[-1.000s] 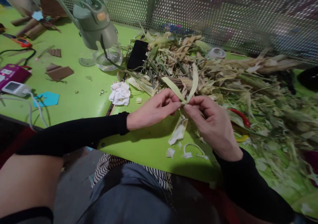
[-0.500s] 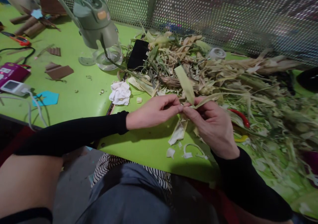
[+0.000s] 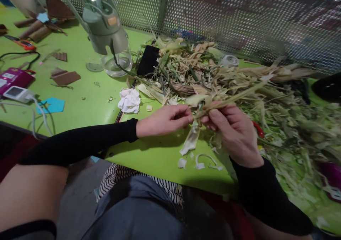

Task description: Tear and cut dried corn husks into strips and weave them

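Over the front of the green table (image 3: 154, 154), my left hand (image 3: 167, 119) pinches one end of a corn husk strip (image 3: 237, 97). My right hand (image 3: 231, 126) closes on the same strip a little to the right, its thumb pressed on top. From there the strip's long end points up and to the right. A pale husk piece (image 3: 190, 140) hangs or lies just below my fingertips; I cannot tell which. Small white scraps (image 3: 182, 163) lie nearer the table edge. Behind my hands spreads a heap of dried husks (image 3: 197, 69).
A clear bottle with a grey-green lid (image 3: 106, 30) stands at the back left. Near it are a black phone (image 3: 148, 60) and crumpled white paper (image 3: 129, 100). Brown cardboard pieces (image 3: 65, 77), a purple box (image 3: 17, 80) and a white cable lie left. A perforated metal screen (image 3: 213, 16) borders the back.
My right hand has shifted slightly right. The husk piece that stood upright at my fingers has dropped down, and the strip's long end now stretches to the upper right. My left hand barely moved.
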### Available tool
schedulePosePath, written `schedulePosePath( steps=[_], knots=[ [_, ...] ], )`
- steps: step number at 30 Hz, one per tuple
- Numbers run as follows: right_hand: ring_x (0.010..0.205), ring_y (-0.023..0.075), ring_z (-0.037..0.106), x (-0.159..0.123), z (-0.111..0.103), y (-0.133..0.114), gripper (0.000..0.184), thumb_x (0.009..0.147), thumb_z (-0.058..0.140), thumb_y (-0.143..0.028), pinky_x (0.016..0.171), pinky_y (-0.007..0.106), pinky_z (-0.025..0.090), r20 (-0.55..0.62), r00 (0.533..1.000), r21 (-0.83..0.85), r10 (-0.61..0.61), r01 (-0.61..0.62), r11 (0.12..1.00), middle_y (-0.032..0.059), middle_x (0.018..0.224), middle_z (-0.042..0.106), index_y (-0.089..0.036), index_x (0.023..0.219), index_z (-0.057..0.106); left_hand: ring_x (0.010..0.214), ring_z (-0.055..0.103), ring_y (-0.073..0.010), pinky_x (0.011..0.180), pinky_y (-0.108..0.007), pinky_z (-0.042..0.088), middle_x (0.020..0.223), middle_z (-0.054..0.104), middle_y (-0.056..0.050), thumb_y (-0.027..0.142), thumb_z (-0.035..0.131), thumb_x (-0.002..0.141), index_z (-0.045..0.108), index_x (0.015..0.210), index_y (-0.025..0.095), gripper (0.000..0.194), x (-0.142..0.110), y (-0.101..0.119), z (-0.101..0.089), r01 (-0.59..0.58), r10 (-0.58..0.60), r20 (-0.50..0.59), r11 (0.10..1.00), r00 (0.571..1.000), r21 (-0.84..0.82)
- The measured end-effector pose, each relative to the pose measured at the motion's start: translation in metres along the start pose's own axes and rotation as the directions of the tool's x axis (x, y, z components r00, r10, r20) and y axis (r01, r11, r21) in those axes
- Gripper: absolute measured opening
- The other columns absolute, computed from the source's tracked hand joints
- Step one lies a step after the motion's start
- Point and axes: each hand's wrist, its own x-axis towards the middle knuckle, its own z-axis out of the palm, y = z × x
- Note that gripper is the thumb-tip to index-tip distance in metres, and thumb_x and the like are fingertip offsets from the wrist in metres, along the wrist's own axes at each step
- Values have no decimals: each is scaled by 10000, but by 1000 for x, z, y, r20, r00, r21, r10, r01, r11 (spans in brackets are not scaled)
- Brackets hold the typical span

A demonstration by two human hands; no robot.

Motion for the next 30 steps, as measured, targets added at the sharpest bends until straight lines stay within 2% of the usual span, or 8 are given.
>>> schedulePosePath(
  steps=[5,8,11,13,16,19,25,30],
  knots=[
    [529,120,562,1,8,-7,194,908,698,-407,464,244,431,73,997,-3,17,-17,1000,-28,659,624,-236,897,607,664,476,-113,605,-264,370,753,548,33,423,600,932,494,1080,192,294,-3,1,7,8,-12,-47,997,999,-81],
    [516,117,548,0,11,-9,225,879,729,-398,451,235,401,100,995,-11,14,-13,1000,-44,634,608,-227,899,584,691,487,-112,637,-268,388,764,547,23,443,616,921,521,955,184,278,-3,-1,9,-5,-3,-94,996,996,-84],
    [525,126,564,-1,11,-7,228,876,728,-390,461,241,409,101,995,-14,9,-7,1000,-44,648,619,-234,929,571,732,498,-103,681,-263,414,805,559,6,359,583,943,524,847,166,223,0,-4,8,-22,4,-128,989,992,-144],
    [569,148,617,-1,10,-5,255,857,749,-387,497,258,452,104,995,-31,-4,8,999,-29,702,662,-241,965,571,726,504,-94,689,-258,421,794,558,10,308,562,951,531,847,158,185,1,-4,6,-18,-9,-126,977,992,-213],
    [656,183,685,-3,11,-2,287,828,775,-389,565,284,508,79,996,-131,-38,48,990,-2,765,709,-238,972,577,703,524,-88,670,-250,424,778,572,21,341,648,908,548,874,152,217,2,-3,5,35,-63,-88,958,994,-283],
    [641,179,676,-4,11,0,271,828,764,-374,579,287,512,78,996,-216,-50,65,974,-7,733,698,-229,972,585,671,546,-83,641,-241,428,770,599,22,346,705,870,554,864,149,248,2,-1,5,95,-122,-71,947,990,-308],
    [549,130,561,0,8,-2,424,892,694,-436,504,261,421,147,988,-94,47,-34,995,-29,681,642,-204,1231,587,537,475,-65,554,-220,360,597,487,71,235,518,964,491,766,176,209,1,2,5,95,-114,-91,977,989,-191],
    [515,113,443,0,7,-1,312,886,704,-450,477,266,341,95,995,-166,19,-3,986,-34,624,570,-211,1086,685,557,422,-66,584,-226,341,608,457,70,197,475,950,509,743,170,211,-1,2,3,69,-73,-63,996,995,-58]
  ],
)
